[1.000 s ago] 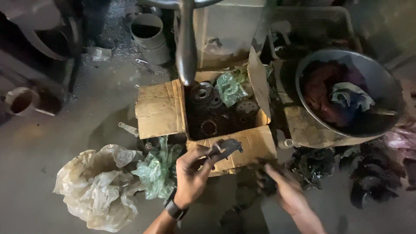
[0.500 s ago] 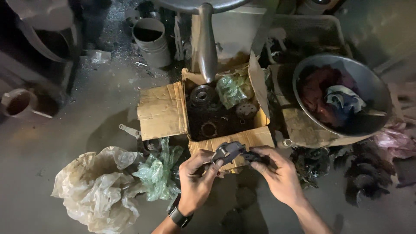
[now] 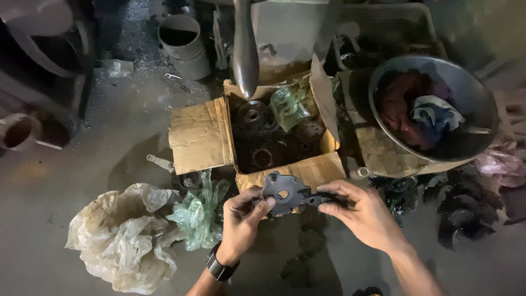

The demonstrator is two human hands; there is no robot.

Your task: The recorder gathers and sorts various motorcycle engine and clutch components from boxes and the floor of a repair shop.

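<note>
Both my left hand (image 3: 241, 222) and right hand (image 3: 364, 211) grip one dark lobed metal plate (image 3: 285, 193) above the open cardboard box (image 3: 200, 137); I judge this an inspection; turning it next needs steady fingertips.

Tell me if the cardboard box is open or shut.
Open: the cardboard box has its flaps folded out, and dark round metal parts show inside.
</note>
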